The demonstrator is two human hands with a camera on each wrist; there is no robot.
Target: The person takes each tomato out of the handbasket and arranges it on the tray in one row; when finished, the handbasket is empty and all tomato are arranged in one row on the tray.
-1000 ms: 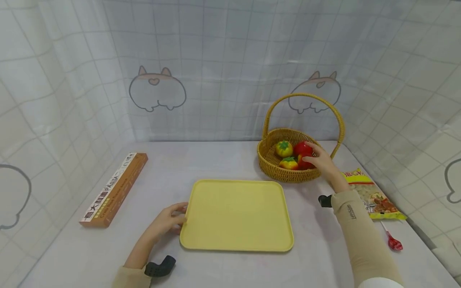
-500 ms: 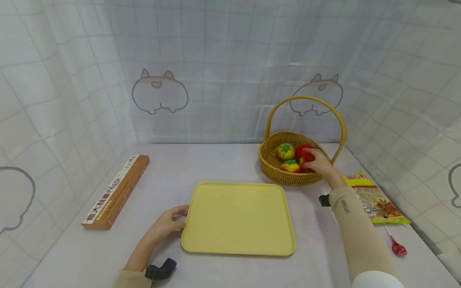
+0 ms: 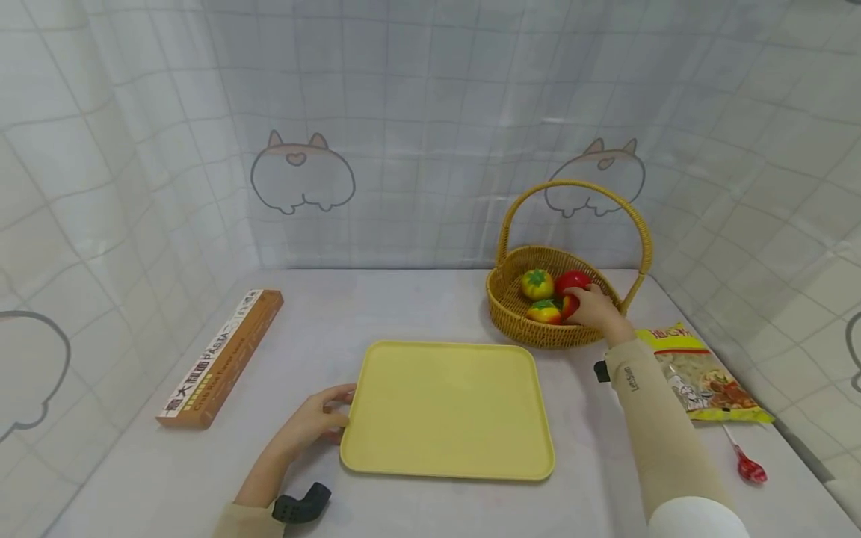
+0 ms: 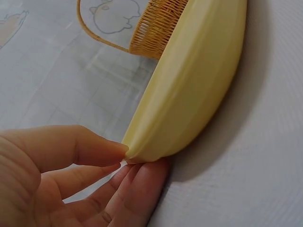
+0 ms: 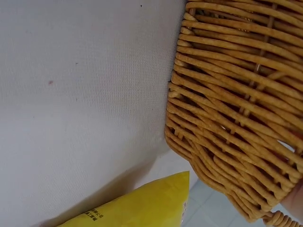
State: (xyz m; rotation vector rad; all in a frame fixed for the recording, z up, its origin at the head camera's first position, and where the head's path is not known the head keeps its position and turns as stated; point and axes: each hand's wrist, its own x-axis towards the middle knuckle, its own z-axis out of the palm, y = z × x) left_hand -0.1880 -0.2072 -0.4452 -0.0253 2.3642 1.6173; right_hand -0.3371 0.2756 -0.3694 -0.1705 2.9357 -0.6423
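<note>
My left hand (image 3: 311, 422) pinches the left edge of a yellow rectangular tray (image 3: 447, 411), which lies on the table. In the left wrist view its thumb is at the rim of the tray (image 4: 189, 90), with the other fingers below. My right hand (image 3: 595, 308) reaches into a wicker basket (image 3: 538, 332), thumb and fingers around a red-and-yellow fruit (image 3: 570, 305). Beside it sit a red fruit (image 3: 572, 282) and two yellowish ones with green tops, one round (image 3: 537, 285), one reddish below (image 3: 545, 312). In the right wrist view the woven basket wall (image 5: 236, 99) hides most of that hand.
A long pasta box (image 3: 222, 359) lies at the left. On the right are a yellow-edged food packet (image 3: 706, 377) and a red-wrapped lollipop (image 3: 750, 467). The basket's tall handle (image 3: 578, 184) arches above its opening. Patterned curtains (image 3: 430, 134) surround the table.
My right hand has dipped lower into the basket, its fingers closing in around the red-and-yellow fruit. The left hand keeps its hold on the tray. The head view has shifted slightly.
</note>
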